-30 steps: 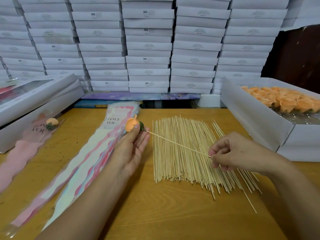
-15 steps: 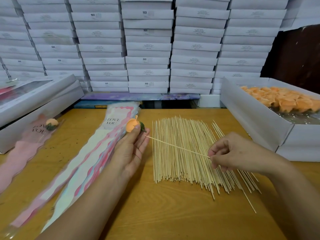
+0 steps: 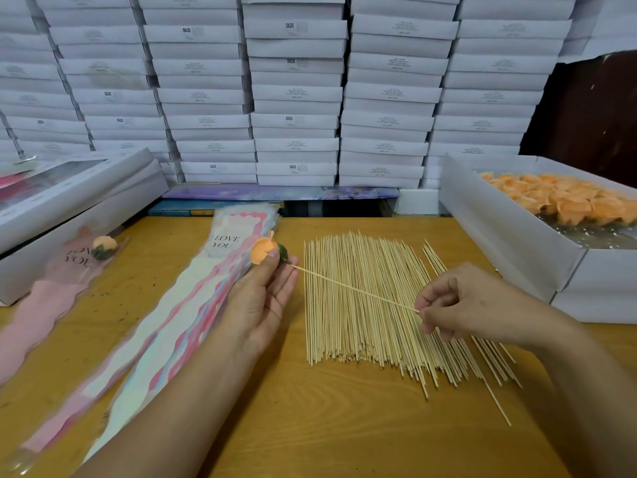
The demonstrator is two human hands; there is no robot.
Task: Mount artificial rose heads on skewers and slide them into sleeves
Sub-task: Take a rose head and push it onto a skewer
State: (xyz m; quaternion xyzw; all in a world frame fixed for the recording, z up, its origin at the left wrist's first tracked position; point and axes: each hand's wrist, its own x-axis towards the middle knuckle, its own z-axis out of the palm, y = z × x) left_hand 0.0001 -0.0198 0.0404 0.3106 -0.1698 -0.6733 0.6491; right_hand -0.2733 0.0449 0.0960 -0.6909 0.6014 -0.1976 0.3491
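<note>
Grips (image 3: 262,298) (image 3: 458,305) hold one rose (image 3: 263,253), one skewer (image 3: 355,292).

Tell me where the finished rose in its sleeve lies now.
The finished rose lies at the table's far left, against the flat white boxes, left of the sleeve stack.

We see a counter (image 3: 344,426) of yellowish wood with a smooth, faintly shiny finish and visible grain. On it lies a spread of pale, matt wooden skewers (image 3: 372,305), thin and bare. The stack of sleeves (image 3: 179,305) beside them looks like glossy plastic film, printed pink and white and catching light. The rose head (image 3: 262,251) has soft, matt orange petals, seemingly foam or cloth, with a green base. The open box (image 3: 510,243) and the stacked boxes (image 3: 296,94) behind look like matt white cardboard.
</note>
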